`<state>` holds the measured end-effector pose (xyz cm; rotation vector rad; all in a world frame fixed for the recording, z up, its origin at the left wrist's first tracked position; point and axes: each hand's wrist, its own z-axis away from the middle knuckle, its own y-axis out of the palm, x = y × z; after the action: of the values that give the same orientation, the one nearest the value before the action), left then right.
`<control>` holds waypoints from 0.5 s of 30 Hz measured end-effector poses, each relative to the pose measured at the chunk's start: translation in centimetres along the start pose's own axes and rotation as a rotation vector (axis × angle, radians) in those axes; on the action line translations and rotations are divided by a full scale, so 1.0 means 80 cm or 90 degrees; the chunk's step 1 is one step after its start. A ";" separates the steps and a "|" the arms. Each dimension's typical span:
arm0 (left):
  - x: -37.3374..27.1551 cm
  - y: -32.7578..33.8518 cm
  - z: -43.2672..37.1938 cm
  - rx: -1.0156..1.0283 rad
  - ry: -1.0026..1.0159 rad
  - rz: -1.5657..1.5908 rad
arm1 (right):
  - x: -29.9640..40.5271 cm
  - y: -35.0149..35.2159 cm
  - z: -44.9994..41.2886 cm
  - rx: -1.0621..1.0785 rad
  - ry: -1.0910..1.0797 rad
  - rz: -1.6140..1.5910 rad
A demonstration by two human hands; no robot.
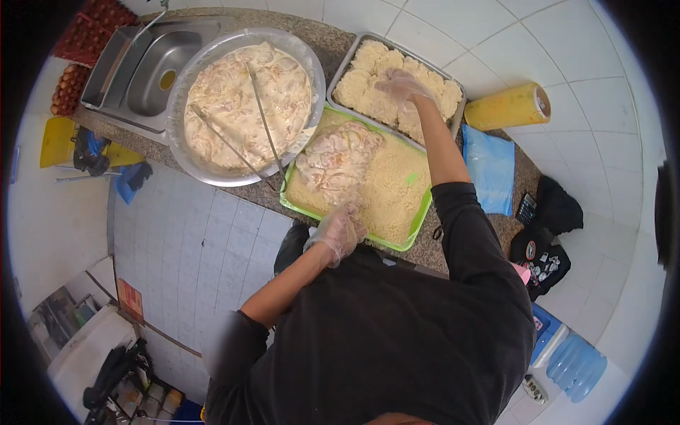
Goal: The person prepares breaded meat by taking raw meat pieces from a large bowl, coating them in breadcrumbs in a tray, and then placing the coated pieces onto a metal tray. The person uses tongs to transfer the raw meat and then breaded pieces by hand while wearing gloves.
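Observation:
My right hand (pixel 399 85), in a clear plastic glove, rests on breaded pieces (pixel 366 79) packed in a grey metal tray (pixel 345 110). Whether its fingers grip a piece cannot be made out. My left hand (pixel 340 231), gloved too, is at the near edge of a green tray (pixel 406 245), its fingers curled by the crumbs; what it may hold is hidden. A heap of wet, batter-coated meat (pixel 337 156) lies in that tray on pale breadcrumbs (pixel 396 196). Left of it, a large metal basin (pixel 175 125) holds battered meat (pixel 239 106) with metal tongs (pixel 260 117) leaning in it.
A steel sink (pixel 159 79) is at the far left of the granite counter (pixel 324 40), beside egg trays (pixel 71 87). To the right are a yellow roll of wrap (pixel 504 106), a blue plastic package (pixel 489 170), a calculator (pixel 526 209) and a black bag (pixel 542 260).

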<state>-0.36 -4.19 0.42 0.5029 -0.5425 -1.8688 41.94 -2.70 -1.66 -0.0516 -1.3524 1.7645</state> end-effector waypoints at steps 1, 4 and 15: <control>0.001 -0.001 0.001 -0.002 -0.011 -0.003 | -0.003 -0.001 0.009 0.002 -0.040 0.148; -0.012 -0.013 0.021 -0.018 0.026 0.061 | 0.113 -0.020 0.106 -0.113 0.040 0.050; -0.079 -0.060 0.092 0.014 0.116 0.105 | 0.185 0.187 0.355 -0.087 0.415 -0.397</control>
<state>-6.03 4.23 4.14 0.6180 -0.4679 -1.6435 9.35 -14.73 4.63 -0.2320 -0.8707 0.9986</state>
